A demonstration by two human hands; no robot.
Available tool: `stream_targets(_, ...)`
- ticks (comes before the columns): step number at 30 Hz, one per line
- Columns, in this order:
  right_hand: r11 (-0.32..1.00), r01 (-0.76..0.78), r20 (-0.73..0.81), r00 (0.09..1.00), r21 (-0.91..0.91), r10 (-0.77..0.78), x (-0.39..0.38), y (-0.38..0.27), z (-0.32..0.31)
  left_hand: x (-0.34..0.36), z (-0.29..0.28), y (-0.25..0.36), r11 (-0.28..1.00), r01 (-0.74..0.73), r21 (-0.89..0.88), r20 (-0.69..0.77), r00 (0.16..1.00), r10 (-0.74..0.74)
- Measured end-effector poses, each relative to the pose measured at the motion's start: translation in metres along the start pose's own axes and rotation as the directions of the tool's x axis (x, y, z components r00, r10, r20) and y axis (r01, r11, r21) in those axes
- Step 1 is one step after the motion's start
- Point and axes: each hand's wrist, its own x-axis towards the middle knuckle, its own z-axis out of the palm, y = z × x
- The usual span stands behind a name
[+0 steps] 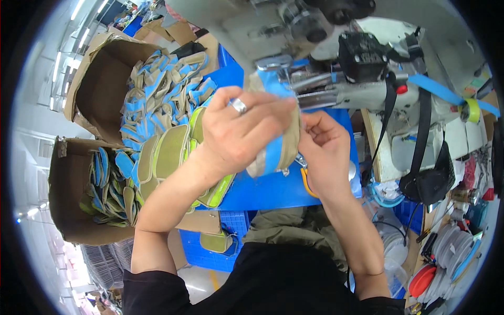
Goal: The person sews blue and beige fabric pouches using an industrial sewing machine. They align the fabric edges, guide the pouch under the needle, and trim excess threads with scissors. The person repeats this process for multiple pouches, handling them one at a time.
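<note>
A beige fabric piece with a blue band down its middle (pixel 272 156) hangs at the sewing machine's arm (pixel 346 98), its upper end close to the needle area. My left hand (pixel 233 131), with a ring on one finger, lies over the fabric's left side with bent fingers gripping it; the fingertips are blurred. At the fabric's right edge, my right hand (pixel 326 144) pinches it between thumb and fingers. Scissors with yellow handles (pixel 307 184) lie on the blue tabletop (pixel 257 193), partly covered by my right hand and the fabric.
Left of my forearm lie stacked green padded pieces (pixel 170 152) and a heap of beige-blue fabric pieces (pixel 163 94). Two cardboard boxes (pixel 97 79) stand further left. Blue tape (pixel 436 89) runs from a roll to the machine. Black straps (pixel 421 126) hang at the right.
</note>
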Motion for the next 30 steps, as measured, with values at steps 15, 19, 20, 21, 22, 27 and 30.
stream_targets(15, 0.998, 0.016, -0.013, 1.000, -0.067, -0.017, 0.014, -0.004, 0.005, -0.013, 0.016, -0.009, 0.993, 0.023, -0.120, -0.141, 0.989, -0.040)
stream_targets(19, 0.990, 0.064, 0.014, 0.998, -0.122, -0.063, 0.015, -0.002, 0.002, -0.016, 0.017, 0.003, 0.798, 0.357, -0.486, -0.072, 0.893, -0.444)
stream_targets(20, 0.986, 0.084, 0.026, 0.996, -0.144, -0.081, 0.016, -0.003, 0.002, -0.015, 0.016, 0.004, 0.659, 0.455, -0.599, 0.002, 0.824, -0.567)
stream_targets(21, 0.986, 0.074, 0.026, 0.997, -0.150, -0.071, 0.015, -0.003, 0.002, -0.016, 0.013, 0.005, 0.492, 0.535, -0.687, 0.090, 0.734, -0.673)
stream_targets(22, 0.985, 0.068, 0.027, 0.998, -0.157, -0.064, 0.015, -0.005, 0.003, -0.017, 0.008, -0.001, 0.575, 0.545, -0.610, 0.119, 0.780, -0.614)
stream_targets(27, 0.982, 0.121, 0.046, 0.992, -0.144, -0.116, 0.018, 0.001, 0.000, -0.016, 0.005, -0.010, 0.360, 0.543, -0.758, 0.244, 0.748, -0.617)
stream_targets(30, 0.986, 0.122, 0.046, 0.992, -0.111, -0.117, 0.017, 0.006, -0.002, -0.014, 0.006, -0.009, 0.361, 0.555, -0.749, 0.236, 0.734, -0.637)
